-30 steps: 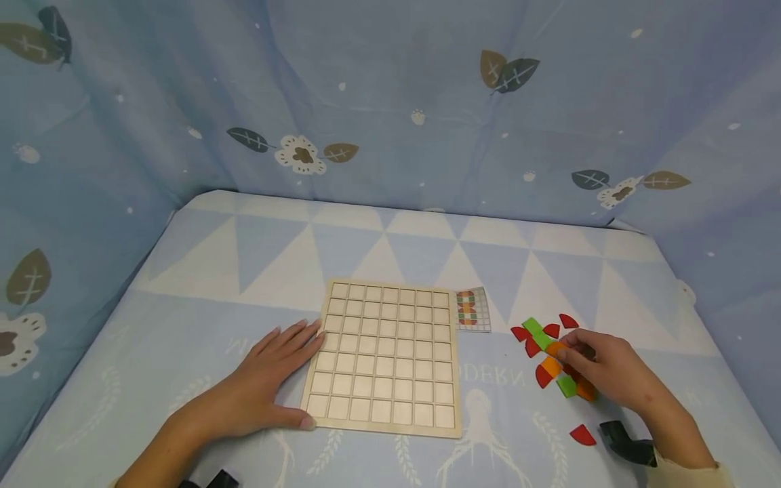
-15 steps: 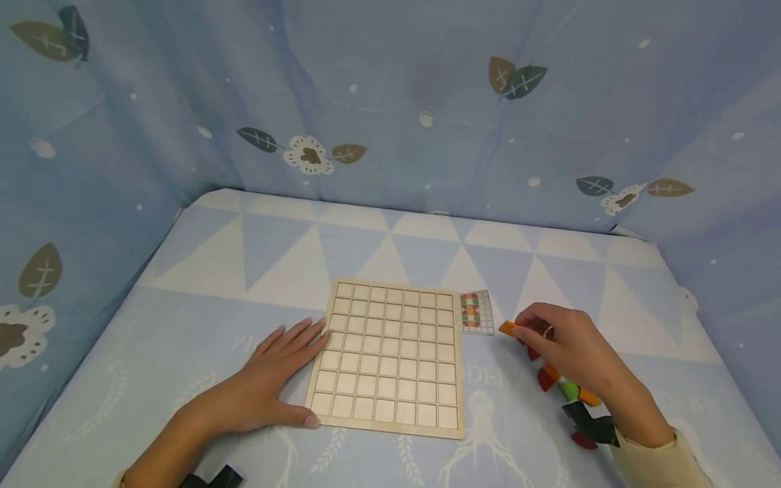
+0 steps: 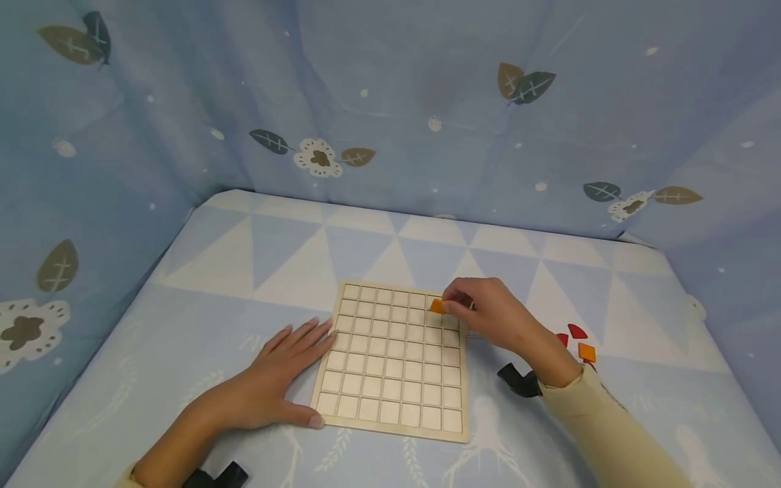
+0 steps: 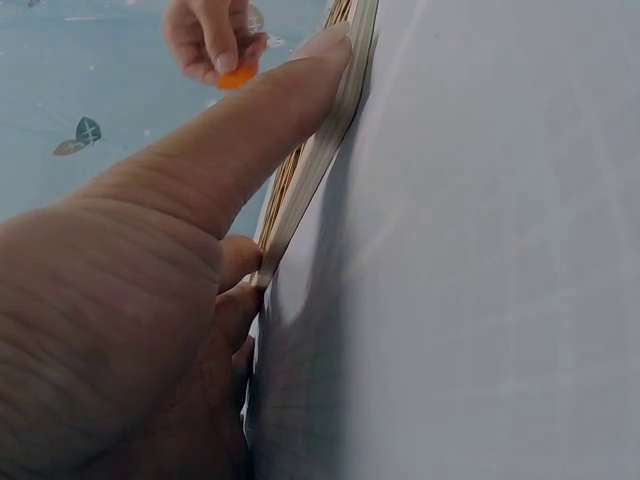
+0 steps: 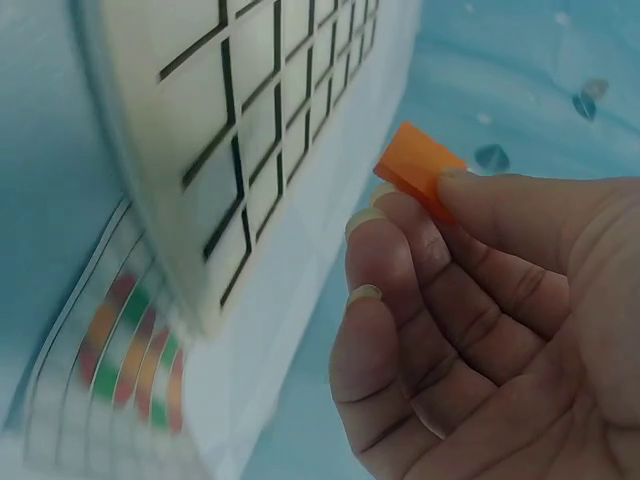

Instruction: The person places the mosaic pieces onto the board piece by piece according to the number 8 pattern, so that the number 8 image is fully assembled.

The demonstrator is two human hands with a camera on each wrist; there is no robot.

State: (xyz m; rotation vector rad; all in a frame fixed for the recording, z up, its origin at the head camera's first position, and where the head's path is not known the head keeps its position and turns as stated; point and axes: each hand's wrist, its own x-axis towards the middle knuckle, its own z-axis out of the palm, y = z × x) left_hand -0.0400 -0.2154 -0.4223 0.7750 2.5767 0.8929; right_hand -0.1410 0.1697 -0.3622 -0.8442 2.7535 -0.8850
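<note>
Head view, orange tile [image 3: 437, 306]: held over the top right cells of the board, right of centre in the frame; in the right wrist view, tilted and apart from the grid, upper right of centre.
Right hand [image 3: 488, 313]: pinching the tile between thumb and fingertips, with remaining fingers bent beneath in the right wrist view.
Wooden board [image 3: 393, 368]: lying flat just below centre, divided into small square cells by dark-edged ridges.
Left hand [image 3: 277, 376]: spread flat at lower left, with fingers nearly straight; touching the left edge with fingertips and the lower left corner with the thumb, gripping nothing.
Pattern card [image 5: 130, 350]: at lower left in the right wrist view, printed red, green and orange on a grid, blurred; mostly hidden behind the right hand in the head view.
Loose pieces: red pieces [image 3: 576, 331] and an orange square [image 3: 587, 352] at right, partly hidden behind the right wrist.
Black fittings [image 3: 518, 381]: beside each wrist, at lower right of centre and bottom left.
Sleeve [image 3: 601, 427]: cream, at lower right.
Counter [image 3: 287, 240]: covered in pale blue and white triangles.
Curtain [image 3: 390, 81]: blue, leaf-printed, across the top.
</note>
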